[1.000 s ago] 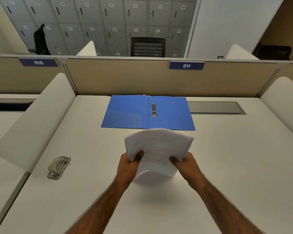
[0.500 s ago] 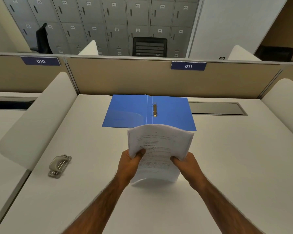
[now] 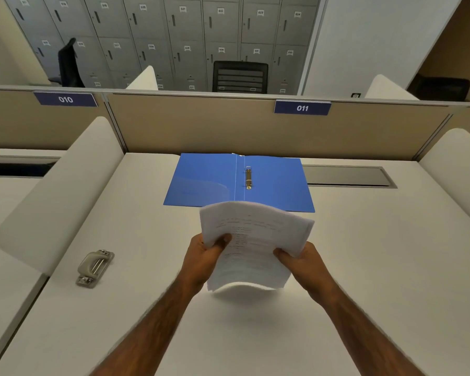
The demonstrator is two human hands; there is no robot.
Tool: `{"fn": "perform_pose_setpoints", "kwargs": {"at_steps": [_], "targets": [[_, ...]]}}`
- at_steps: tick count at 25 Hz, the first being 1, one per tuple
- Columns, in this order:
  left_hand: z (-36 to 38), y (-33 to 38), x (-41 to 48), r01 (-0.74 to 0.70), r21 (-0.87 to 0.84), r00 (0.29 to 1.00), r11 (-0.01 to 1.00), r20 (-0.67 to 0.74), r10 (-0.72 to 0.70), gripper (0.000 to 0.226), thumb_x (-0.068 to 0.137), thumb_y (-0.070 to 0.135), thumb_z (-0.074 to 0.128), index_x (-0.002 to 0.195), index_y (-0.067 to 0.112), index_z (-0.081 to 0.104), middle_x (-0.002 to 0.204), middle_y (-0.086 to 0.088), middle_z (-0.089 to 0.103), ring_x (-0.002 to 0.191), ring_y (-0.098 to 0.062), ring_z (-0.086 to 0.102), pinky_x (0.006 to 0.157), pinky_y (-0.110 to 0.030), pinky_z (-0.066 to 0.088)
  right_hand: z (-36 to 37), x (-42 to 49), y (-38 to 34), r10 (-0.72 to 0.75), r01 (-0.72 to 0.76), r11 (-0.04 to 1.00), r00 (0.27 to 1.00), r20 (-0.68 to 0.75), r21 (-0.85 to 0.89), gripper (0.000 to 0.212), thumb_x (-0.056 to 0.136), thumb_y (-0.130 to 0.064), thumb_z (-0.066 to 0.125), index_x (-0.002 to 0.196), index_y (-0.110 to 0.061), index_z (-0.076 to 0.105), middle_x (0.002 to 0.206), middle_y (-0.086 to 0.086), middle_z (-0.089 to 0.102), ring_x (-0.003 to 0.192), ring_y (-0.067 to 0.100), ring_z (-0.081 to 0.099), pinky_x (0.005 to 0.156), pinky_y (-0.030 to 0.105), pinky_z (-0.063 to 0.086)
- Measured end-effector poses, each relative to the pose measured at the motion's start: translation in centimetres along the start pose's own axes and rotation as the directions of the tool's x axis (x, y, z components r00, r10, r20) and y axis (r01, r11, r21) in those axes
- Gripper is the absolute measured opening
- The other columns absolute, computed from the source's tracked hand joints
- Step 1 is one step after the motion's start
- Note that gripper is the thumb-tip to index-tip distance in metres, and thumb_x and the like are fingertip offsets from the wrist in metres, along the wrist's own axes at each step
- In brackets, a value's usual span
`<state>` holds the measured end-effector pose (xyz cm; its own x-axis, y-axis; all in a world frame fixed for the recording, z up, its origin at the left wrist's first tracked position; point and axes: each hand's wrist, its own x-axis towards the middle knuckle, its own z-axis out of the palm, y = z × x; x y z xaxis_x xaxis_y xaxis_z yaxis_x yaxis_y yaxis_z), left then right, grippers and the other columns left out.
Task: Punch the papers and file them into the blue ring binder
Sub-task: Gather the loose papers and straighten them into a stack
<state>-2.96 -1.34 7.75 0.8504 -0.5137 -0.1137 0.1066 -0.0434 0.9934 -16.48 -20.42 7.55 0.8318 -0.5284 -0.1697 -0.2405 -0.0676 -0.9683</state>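
Right now both hands grip the paper stack (image 3: 251,240), thumbs on top: left hand (image 3: 204,260) at its left edge, right hand (image 3: 303,263) at its right. Sheets are bowed, held over the desk (image 3: 364,267) just in front of the open blue ring binder (image 3: 201,183). Hole punch (image 3: 95,268) sits well apart, far left. Step, prob: squaring the stack pre-punch. Next move needs carrying the sheets to the punch & feeding one edge in straight.

The ring binder (image 3: 206,183) is showing bright blue, its ring mechanism (image 3: 248,178) gleaming brassy. The papers (image 3: 258,234) are showing white with faint grey print lines. The hole punch (image 3: 95,268) is looking greyish beige against the white desk (image 3: 377,267); the navy number plate (image 3: 302,108) is bearing white numerals.
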Motion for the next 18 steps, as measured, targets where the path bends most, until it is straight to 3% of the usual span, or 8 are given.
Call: {"fn": "perform_pose_setpoints", "kwargs": {"at_steps": [2,4,5,7,10,12,15,18], "targets": [[0.1,0.2,-0.1,0.003,-0.008,1.0,1.0,-0.03,-0.003,0.013,0.096,0.023,0.062,0.102,0.021,0.074,0.092,0.003,0.077,0.093,-0.027,0.071,0.072,-0.032,0.057,-0.1,0.1,0.2,-0.005,0.004,0.999,1.0,-0.024,-0.043,0.017,0.091,-0.013,0.069,0.098,-0.029,0.072,0.1,0.0,0.077,0.095,0.02,0.071,0.08,0.034,0.058],[0.2,0.7,0.0,0.011,-0.18,0.995,0.984,-0.093,-0.028,0.014,0.096,0.021,0.063,0.103,0.017,0.074,0.099,-0.003,0.077,0.096,-0.03,0.071,0.078,-0.039,0.057,-0.8,0.1,0.6,-0.013,0.01,0.999,0.996,-0.089,-0.033,0.009,0.086,-0.018,0.075,0.091,-0.026,0.075,0.091,-0.001,0.078,0.086,0.018,0.071,0.076,0.034,0.055],[0.2,1.1,0.1,0.007,-0.309,0.992,0.951,-0.115,-0.044,0.016,0.096,0.019,0.063,0.107,0.015,0.073,0.105,-0.007,0.076,0.099,-0.029,0.071,0.082,-0.041,0.057,-1.2,0.0,0.9,-0.002,0.008,0.999,0.99,-0.143,0.042,0.01,0.081,-0.022,0.079,0.09,-0.022,0.075,0.091,0.002,0.078,0.084,0.019,0.069,0.074,0.034,0.053],[-0.1,1.7,0.6,-0.031,-0.512,0.991,0.858,-0.126,-0.04,0.029,0.096,0.017,0.061,0.125,0.011,0.064,0.12,-0.012,0.07,0.108,-0.03,0.068,0.088,-0.047,0.056,-1.4,-0.4,2.2,0.114,-0.022,0.928,0.968,-0.226,0.372,0.025,0.075,-0.025,0.081,0.097,-0.017,0.073,0.099,0.006,0.076,0.092,0.024,0.067,0.077,0.038,0.054],[0.7,2.0,1.0,-0.043,-0.637,0.99,0.77,-0.129,-0.052,0.042,0.098,0.015,0.058,0.139,0.013,0.052,0.13,-0.012,0.065,0.114,-0.032,0.065,0.09,-0.051,0.055,0.3,-1.9,3.3,0.2,-0.095,0.716,0.977,-0.073,0.691,0.033,0.085,-0.016,0.068,0.118,-0.02,0.065,0.114,0.005,0.072,0.108,0.028,0.062,0.087,0.047,0.054],[1.9,2.2,0.6,0.002,-0.651,0.989,0.759,-0.111,-0.098,0.042,0.098,0.015,0.058,0.14,0.015,0.053,0.13,-0.011,0.066,0.115,-0.031,0.065,0.088,-0.047,0.056,1.9,-2.4,2.5,0.148,-0.131,0.689,0.988,0.039,0.713,0.044,0.089,-0.009,0.063,0.131,-0.021,0.06,0.125,0.005,0.07,0.115,0.028,0.063,0.092,0.047,0.054],[1.5,1.2,-0.1,0.042,-0.649,0.989,0.76,-0.083,-0.125,0.04,0.099,0.019,0.055,0.139,0.015,0.054,0.133,-0.011,0.064,0.119,-0.03,0.064,0.096,-0.05,0.054,1.7,-2.0,1.3,0.187,-0.133,0.702,0.982,-0.001,0.7,0.046,0.089,-0.001,0.062,0.132,-0.018,0.062,0.125,0.007,0.072,0.115,0.027,0.067,0.091,0.043,0.056],[-3.7,-0.1,0.8,0.199,-0.661,0.965,0.724,0.004,-0.262,0.052,0.098,0.052,0.047,0.133,0.016,0.062,0.134,-0.013,0.063,0.123,-0.033,0.06,0.101,-0.048,0.047,-1.1,-1.8,1.8,0.27,-0.231,0.791,0.963,0.014,0.566,0.038,0.09,0.002,0.061,0.126,-0.009,0.065,0.119,0.015,0.073,0.108,0.035,0.071,0.084,0.044,0.06]]}}
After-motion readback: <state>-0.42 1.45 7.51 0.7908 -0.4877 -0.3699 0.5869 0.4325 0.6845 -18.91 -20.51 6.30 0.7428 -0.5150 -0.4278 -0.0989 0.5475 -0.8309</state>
